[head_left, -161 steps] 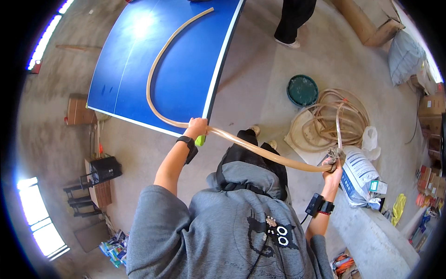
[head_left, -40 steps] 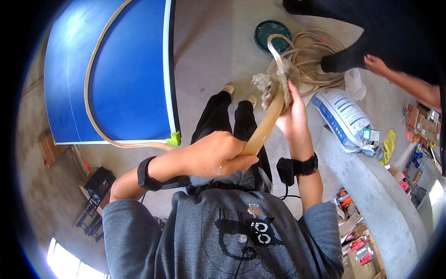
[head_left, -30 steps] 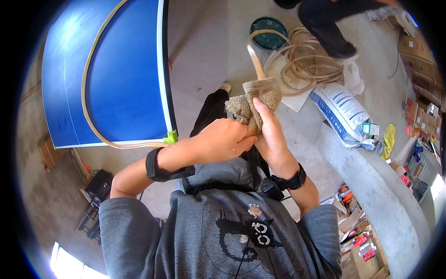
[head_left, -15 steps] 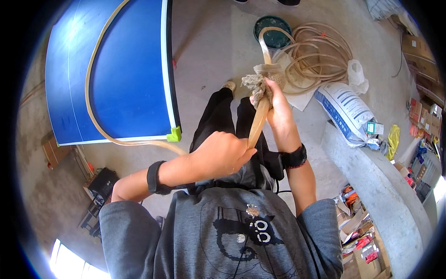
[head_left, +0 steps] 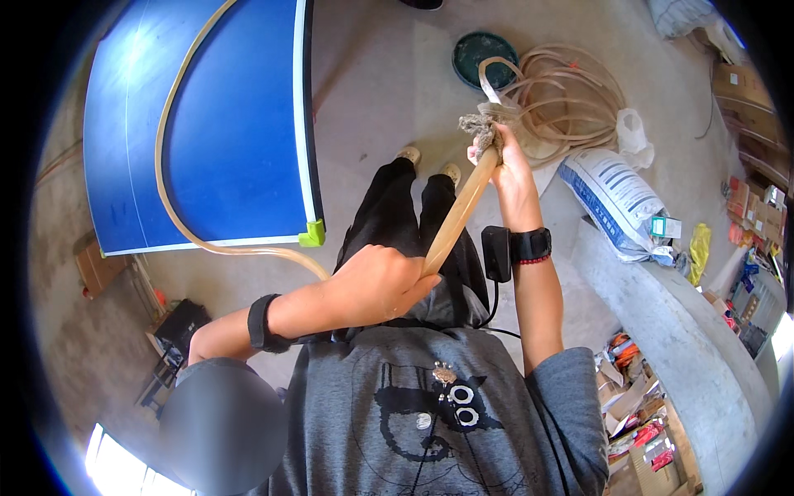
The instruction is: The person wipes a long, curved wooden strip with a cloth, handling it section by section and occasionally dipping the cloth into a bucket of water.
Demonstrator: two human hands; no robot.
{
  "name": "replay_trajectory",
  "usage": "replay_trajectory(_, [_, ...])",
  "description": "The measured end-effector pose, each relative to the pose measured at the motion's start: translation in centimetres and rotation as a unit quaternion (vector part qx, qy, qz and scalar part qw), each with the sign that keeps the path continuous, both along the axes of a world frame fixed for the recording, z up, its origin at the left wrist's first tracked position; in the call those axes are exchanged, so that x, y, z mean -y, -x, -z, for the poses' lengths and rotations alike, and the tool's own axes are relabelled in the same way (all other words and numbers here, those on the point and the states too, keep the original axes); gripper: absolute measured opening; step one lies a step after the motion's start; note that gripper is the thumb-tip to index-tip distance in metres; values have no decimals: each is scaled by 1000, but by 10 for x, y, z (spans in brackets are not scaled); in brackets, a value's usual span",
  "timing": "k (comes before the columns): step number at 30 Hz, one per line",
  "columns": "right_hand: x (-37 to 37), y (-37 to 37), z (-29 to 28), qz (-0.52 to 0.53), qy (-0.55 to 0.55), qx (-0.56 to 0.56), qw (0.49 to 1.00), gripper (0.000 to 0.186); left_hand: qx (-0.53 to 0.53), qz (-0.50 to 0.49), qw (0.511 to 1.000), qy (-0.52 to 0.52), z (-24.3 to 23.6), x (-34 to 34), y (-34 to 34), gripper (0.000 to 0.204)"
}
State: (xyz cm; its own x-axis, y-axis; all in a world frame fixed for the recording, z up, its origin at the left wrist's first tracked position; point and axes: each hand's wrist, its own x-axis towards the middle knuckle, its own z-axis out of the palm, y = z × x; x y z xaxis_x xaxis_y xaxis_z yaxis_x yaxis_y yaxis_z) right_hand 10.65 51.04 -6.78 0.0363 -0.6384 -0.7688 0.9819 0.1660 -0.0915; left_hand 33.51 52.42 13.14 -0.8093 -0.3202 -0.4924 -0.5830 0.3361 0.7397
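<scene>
A long, pale amber hose (head_left: 461, 211) runs between my two hands, stretched at a slant in front of my legs. My left hand (head_left: 385, 285) is closed round its lower part near my waist. Farther out, my right hand (head_left: 502, 157) grips a grey-brown cloth rag (head_left: 482, 126) wrapped round the hose. Beyond the rag the hose bends over toward a dark green bucket (head_left: 471, 59) and a loose coil of hose (head_left: 571, 99) on the floor. From my left hand the other end passes behind my forearm and curves over a blue table (head_left: 236, 124).
A blue and white sack (head_left: 616, 202) leans on a low concrete ledge (head_left: 653, 306) at the right, beside a white plastic bag (head_left: 634, 136) and a yellow bag (head_left: 699, 252). Cardboard boxes (head_left: 748, 91) line the right wall. The table's green-capped corner (head_left: 312, 235) lies left of my legs.
My right hand and the rag have moved away from me along the hose, toward the bucket. My left hand has shifted slightly left and nearer my body, so more hose shows between the hands.
</scene>
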Motion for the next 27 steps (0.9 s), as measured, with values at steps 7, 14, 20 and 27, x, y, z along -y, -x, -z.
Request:
replay_trajectory(7, [8,15,11,-14,-17,-39,999,13,-16,6,1000,4,-15,-5,-26,34])
replay_trajectory(14, [6,63,8,-15,-6,-120,993,20,-39,18,998,-53,-64,5,-67,34])
replay_trajectory(20, [-28,120,12,47,-6,-180,983,14,35,34,994,-100,-108,26,-114,29])
replay_trajectory(27, [-68,84,-16,90,12,-116,989,15,177,36,974,-136,-72,109,-128,34])
